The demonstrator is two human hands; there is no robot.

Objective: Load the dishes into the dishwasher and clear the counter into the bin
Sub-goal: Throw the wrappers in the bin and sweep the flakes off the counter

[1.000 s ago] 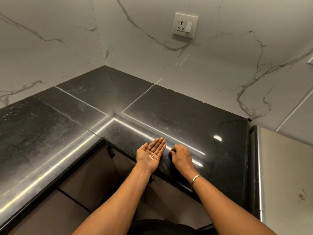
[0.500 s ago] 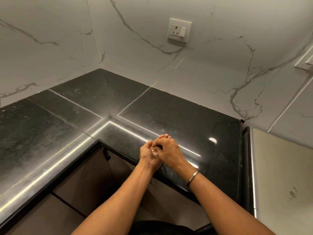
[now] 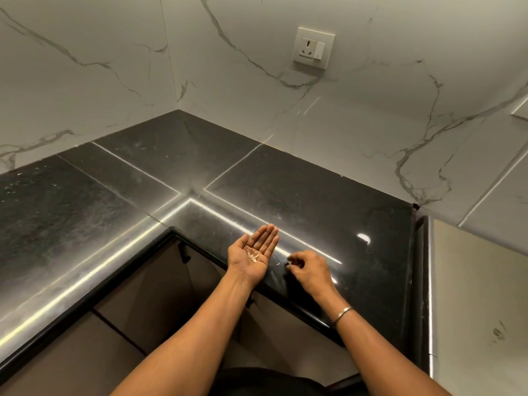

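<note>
Just off the right hand's (image 3: 310, 270) fingertips, toward the left hand (image 3: 254, 252), a pale crumb (image 3: 277, 263) lies on the black counter (image 3: 328, 195), in the narrow strip between the two hands. This gap is what the next pick seems to turn on: the crumb sits nearer the right hand, on its thumb side, too small to show any long axis.

The right hand rests knuckles-up near the counter's front edge, fingers curled inward with thumb and forefinger drawn close in a pinch. Whether something tiny is already held between them cannot be told. A metal bangle (image 3: 343, 315) circles its wrist.

The left hand is held palm-up and flat, fingers together and pointing away from the person, hovering over the front edge just beside the right. In the hollow of its palm lies a small heap of pale scraps (image 3: 253, 256), loose and ungripped.

Judging by this, the person is gathering debris by pinches into the cupped palm, with the bin step not yet done. No bin or dishwasher is in view. The palm must stay level, or the scraps will slide off.
</note>
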